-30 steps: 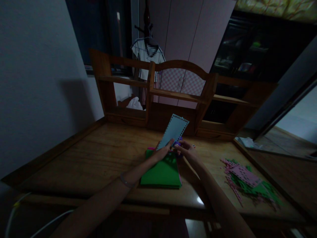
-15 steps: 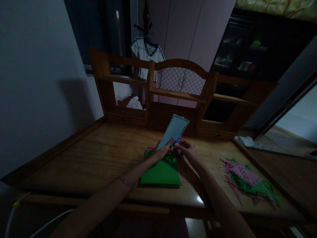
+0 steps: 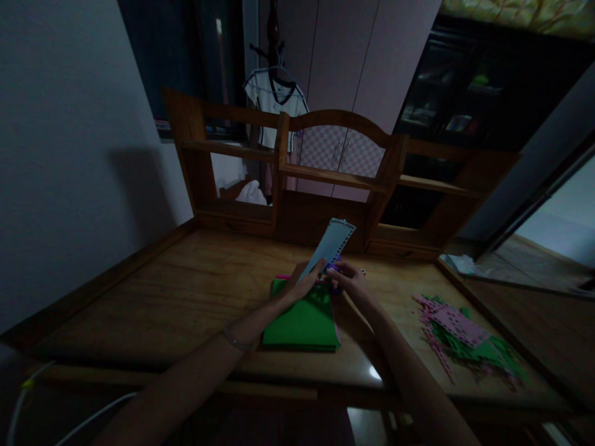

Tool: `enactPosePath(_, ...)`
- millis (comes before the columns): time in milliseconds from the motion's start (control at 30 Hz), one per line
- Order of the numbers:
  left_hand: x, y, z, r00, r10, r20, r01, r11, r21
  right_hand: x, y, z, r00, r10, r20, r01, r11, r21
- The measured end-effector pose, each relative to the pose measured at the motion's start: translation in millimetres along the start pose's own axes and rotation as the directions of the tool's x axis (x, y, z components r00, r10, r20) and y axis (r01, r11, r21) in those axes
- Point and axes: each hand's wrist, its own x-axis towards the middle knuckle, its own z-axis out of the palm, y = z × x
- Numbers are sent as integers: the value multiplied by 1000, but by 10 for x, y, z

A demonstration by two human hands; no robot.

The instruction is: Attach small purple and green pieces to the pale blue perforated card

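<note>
Holding pale paper (image 3: 335,240) to purple tool (image 3: 331,267)

Gripping paper in left hand (image 3: 307,280) above green stack (image 3: 302,325); pinching tool in right hand (image 3: 352,280). Seen narrower than before, left-side holes hidden: probably tilted or folded, leaving right edge at tool.

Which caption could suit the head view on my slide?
Left hand holds a pale sheet; right hand grips a purple object.

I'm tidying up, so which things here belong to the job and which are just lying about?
Job in hand:
pale-blue paper in the left hand
purple tool in the right hand, partly hidden
green paper stack beneath
probably the pink-and-green paper cuttings

Lying about:
white cable
hanging V-neck shirt
crumpled white bundle
</note>
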Motion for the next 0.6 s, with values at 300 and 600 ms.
enactPosePath(300, 1, -49, -9, 1000, -12, 21, 12, 1000, -21, -3, 14, -12, 1000, -12, 21, 12, 1000, 8)
enactPosePath(600, 29, -95, 18, 999, 21, 30, -20, 999, -30, -1, 18, -2, 1000, -5, 27, 5, 1000, -17)
